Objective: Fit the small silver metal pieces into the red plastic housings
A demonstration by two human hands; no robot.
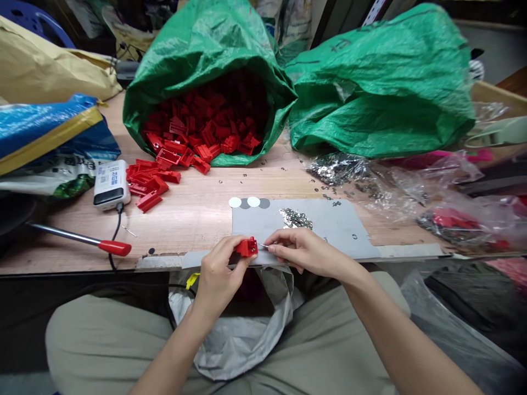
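Observation:
Between the thumb and fingers of my left hand (222, 263) is a small red plastic housing (247, 247), held just over the table's front edge. My right hand (302, 249) pinches a thin pointed metal tool (264, 246), its tip at the open right end of the housing. Whether the tip touches the housing is too small to tell. Behind my right hand, a heap of small shiny metal clips (296, 218) lies on a grey mat (329, 219). More red housings (150, 184) are piled at the left.
A green sack (206, 33) full of red housings lies open at the back, beside another green sack (382, 82). A white power bank (111, 184) and a red-handled lever (115, 248) are at left. Plastic bags (453, 219) of parts sit right. A grey bag (242, 345) hangs below the edge.

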